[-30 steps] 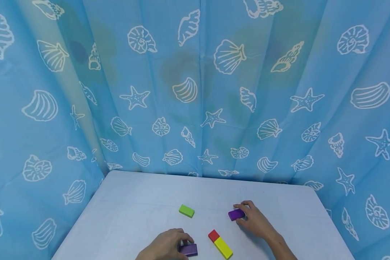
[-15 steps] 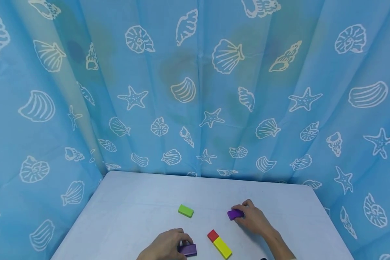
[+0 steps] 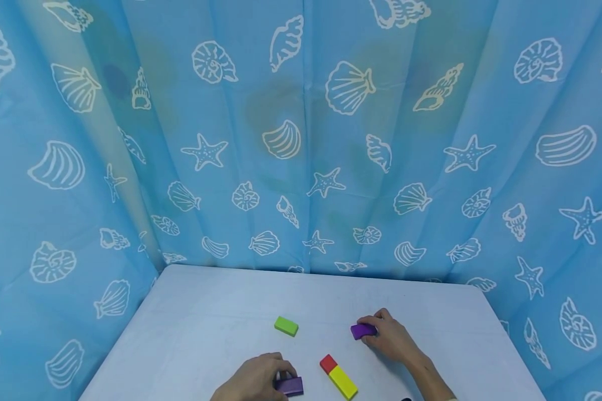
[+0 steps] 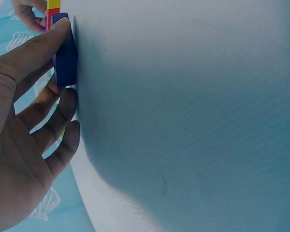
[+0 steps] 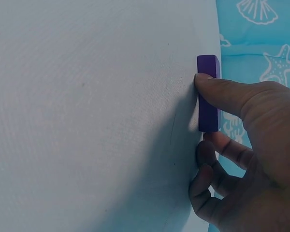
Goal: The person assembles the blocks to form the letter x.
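In the head view my left hand (image 3: 256,379) pinches a dark purple rectangular block (image 3: 292,386) near the front of the table. The left wrist view shows the thumb along this block (image 4: 66,60), other fingers curved behind and below. Farther back on the right, my right hand (image 3: 393,341) holds a brighter purple block (image 3: 362,331) between thumb and fingers. Its thumb lies across the block's long side (image 5: 208,113) in the right wrist view. Between the hands, a red block (image 3: 328,363) and a longer yellow block (image 3: 343,383) lie end to end, in contact.
A bright green block (image 3: 286,326) lies on the white table (image 3: 205,312), behind and between the hands. A blue curtain (image 3: 301,167) with white shell and starfish prints surrounds the table's back and sides.
My right fingers have drawn in slightly around the purple block. The left hand keeps its hold on the dark purple block. The view has shifted a little.
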A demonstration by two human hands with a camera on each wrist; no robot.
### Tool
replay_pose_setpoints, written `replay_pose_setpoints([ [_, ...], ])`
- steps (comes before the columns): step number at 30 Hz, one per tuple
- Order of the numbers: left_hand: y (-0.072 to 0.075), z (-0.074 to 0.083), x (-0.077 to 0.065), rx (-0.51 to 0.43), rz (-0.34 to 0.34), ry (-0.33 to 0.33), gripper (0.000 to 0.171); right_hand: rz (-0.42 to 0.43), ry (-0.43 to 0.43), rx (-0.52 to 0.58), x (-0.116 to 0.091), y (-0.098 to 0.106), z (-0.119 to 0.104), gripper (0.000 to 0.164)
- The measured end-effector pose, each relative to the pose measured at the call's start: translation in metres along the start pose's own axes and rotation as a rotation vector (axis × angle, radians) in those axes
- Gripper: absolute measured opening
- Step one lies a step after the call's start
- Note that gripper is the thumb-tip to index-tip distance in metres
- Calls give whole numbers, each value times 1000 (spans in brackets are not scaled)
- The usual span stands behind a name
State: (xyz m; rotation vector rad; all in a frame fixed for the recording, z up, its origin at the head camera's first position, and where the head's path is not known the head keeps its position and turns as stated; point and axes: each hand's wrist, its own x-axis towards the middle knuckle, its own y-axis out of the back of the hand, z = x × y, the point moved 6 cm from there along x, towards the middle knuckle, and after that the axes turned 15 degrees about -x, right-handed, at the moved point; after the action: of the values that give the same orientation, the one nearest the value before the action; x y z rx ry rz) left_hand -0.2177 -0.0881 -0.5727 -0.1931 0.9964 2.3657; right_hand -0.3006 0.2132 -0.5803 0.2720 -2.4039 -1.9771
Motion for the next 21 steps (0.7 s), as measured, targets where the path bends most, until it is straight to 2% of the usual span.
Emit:
replay_pose_setpoints([
  [10, 2, -2, -2, -3, 19, -48, 38, -5, 1, 14, -1, 0, 0, 40],
  [21, 4, 0, -4, 27, 25, -58, 39, 4, 7, 16, -2, 0, -1, 40],
])
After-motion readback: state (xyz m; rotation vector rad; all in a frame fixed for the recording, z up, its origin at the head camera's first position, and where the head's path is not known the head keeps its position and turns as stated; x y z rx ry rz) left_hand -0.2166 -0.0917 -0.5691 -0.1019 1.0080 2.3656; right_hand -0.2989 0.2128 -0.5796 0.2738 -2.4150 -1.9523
